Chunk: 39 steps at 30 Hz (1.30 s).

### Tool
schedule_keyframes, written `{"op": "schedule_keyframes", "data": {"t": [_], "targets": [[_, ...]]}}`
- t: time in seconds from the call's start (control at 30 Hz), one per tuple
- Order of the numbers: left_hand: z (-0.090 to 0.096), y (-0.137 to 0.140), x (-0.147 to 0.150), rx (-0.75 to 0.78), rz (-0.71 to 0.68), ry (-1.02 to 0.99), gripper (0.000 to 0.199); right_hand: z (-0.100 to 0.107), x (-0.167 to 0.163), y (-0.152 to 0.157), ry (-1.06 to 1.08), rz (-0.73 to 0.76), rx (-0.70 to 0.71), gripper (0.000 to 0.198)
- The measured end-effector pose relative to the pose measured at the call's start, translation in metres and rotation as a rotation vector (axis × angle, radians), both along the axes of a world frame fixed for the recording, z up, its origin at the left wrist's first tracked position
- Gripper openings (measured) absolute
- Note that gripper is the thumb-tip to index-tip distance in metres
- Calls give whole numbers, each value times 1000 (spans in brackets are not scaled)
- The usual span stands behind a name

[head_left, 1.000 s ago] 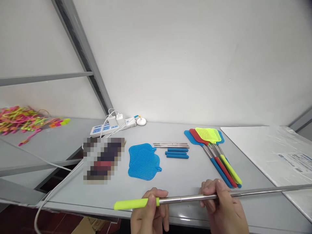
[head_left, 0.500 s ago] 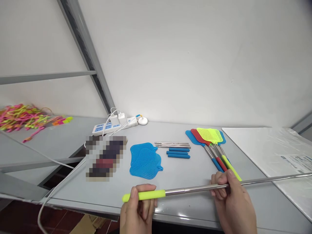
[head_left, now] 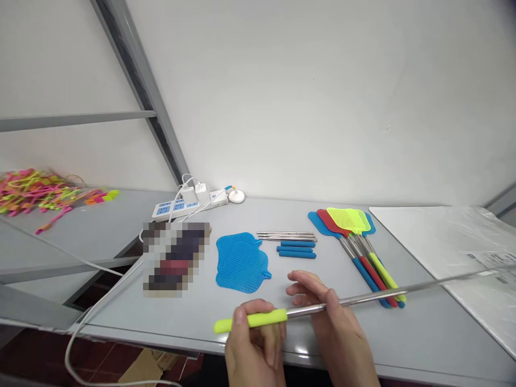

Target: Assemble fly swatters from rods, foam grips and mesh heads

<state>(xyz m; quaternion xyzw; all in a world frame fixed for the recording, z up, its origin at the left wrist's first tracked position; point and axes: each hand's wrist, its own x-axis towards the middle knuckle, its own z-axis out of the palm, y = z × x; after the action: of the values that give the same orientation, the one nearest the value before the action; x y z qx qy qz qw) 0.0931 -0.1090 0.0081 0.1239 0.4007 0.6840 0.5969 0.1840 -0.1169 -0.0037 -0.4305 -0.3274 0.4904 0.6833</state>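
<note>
My left hand (head_left: 258, 333) is closed around the yellow-green grip (head_left: 264, 319) of a telescopic metal rod (head_left: 374, 296). The rod slants up to the right, and its far part is blurred near the frame's edge. My right hand (head_left: 336, 328) sits just past the grip, its thumb over the rod and its fingers loosely bent behind it. Beyond my hands lie blue fly swatter heads (head_left: 242, 263), several thin metal rods (head_left: 287, 236) and blue grips (head_left: 297, 252). Several whole fly swatters (head_left: 363, 258) in blue, red and yellow are stacked to the right, partly under the held rod.
A white power strip (head_left: 191, 205) with chargers and cables stands near the wall. A pixelated item (head_left: 177, 258) lies left of the blue heads. A white wrapped sheet (head_left: 435, 242) covers the table's right side. Colourful strips (head_left: 36, 191) are heaped far left.
My right hand has slid left along the rod, from its middle to near the grip, and its fingers have loosened. My left hand has shifted slightly right with the grip.
</note>
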Motion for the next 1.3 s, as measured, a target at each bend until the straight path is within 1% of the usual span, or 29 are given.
{"op": "schedule_keyframes", "data": {"t": [0.07, 0.1, 0.17, 0.27, 0.37, 0.47, 0.57, 0.6, 0.67, 0.73, 0.83, 0.93, 1.0, 1.07, 1.1, 1.17, 1.23, 1.3], "targets": [[9, 9, -15, -37, 27, -24, 41, 0, 15, -3, 81, -5, -31, 51], [13, 14, -23, -51, 42, -32, 40, 1, 23, -4, 137, -38, -36, 51], [20, 22, -37, -70, 65, -39, 38, 5, 39, -7, 216, -170, -24, 47], [26, 30, -55, -61, 122, -31, 35, 14, 60, -10, 274, -383, 24, 40], [28, 36, -70, -41, 157, -6, 33, 18, 75, -14, 329, -464, 45, 37], [28, 39, -76, -41, 160, 2, 31, 17, 79, -15, 353, -493, 58, 35], [26, 38, -68, -25, 212, -35, 35, 15, 66, -13, 317, -522, 86, 35], [25, 37, -61, -21, 235, -49, 37, 14, 59, -11, 296, -522, 100, 35], [22, 34, -46, -10, 247, -73, 41, 12, 42, -9, 261, -473, 100, 36], [18, 30, -30, 6, 167, -95, 42, 10, 27, -7, 249, -380, 83, 40], [14, 25, -15, 36, 140, -87, 42, 6, 13, -6, 239, -279, 72, 44], [15, 21, -15, 54, 176, -74, 43, 4, 12, -6, 230, -228, 70, 45], [18, 20, -19, 53, 187, -70, 44, 4, 16, -6, 234, -193, 50, 47], [22, 22, -27, 40, 192, -59, 44, 7, 24, -6, 247, -195, 25, 52], [24, 24, -32, 24, 195, -52, 43, 10, 30, -6, 267, -223, 17, 55], [27, 29, -43, -8, 211, -38, 41, 16, 45, -7, 349, -348, 5, 59], [28, 34, -55, -14, 224, -13, 37, 23, 62, -8, 454, -517, -17, 56], [28, 39, -65, 1, 238, 20, 34, 27, 77, -8, 528, -650, -44, 49]]}}
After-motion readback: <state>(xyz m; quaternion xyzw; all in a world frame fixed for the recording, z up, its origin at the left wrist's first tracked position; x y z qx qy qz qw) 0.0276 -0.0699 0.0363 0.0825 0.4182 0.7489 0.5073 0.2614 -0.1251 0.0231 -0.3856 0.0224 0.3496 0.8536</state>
